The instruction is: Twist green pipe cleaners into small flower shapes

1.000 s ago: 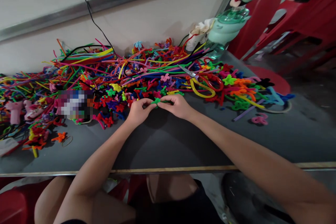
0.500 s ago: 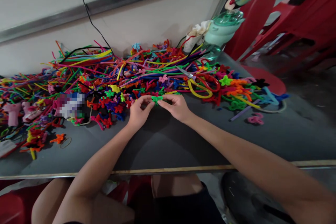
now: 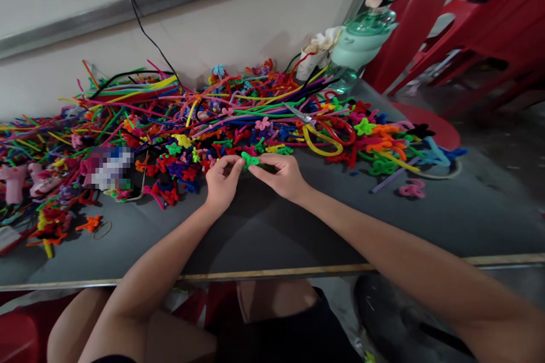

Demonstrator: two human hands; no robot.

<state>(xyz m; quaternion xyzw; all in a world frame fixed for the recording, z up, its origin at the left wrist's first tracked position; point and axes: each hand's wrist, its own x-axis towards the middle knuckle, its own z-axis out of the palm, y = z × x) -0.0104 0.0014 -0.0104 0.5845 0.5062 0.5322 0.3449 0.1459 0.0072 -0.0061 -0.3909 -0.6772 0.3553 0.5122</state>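
Observation:
A small green pipe-cleaner piece [image 3: 249,160], bent into loops like a flower, is held up between both hands over the table. My left hand [image 3: 223,180] pinches its left side between thumb and fingers. My right hand [image 3: 281,174] grips it from the right, thumb at its lower edge. Just behind the hands lies a heap of coloured pipe cleaners [image 3: 162,99] with several finished flower shapes, among them a pink flower [image 3: 263,123]. Scissors [image 3: 322,139] with yellow and red handles rest on the heap, right of my hands.
A mint-green bottle [image 3: 355,48] and a paper cup [image 3: 309,64] stand at the back right. A pink looped piece [image 3: 412,188] lies on the dark table [image 3: 276,238] at right. An orange flower [image 3: 89,223] lies at left. Red chairs [image 3: 409,28] stand beyond the right end.
The green piece has turned and tilted between my fingers, with its left loop now raised. My hands have shifted slightly left in view, as has the whole scene.

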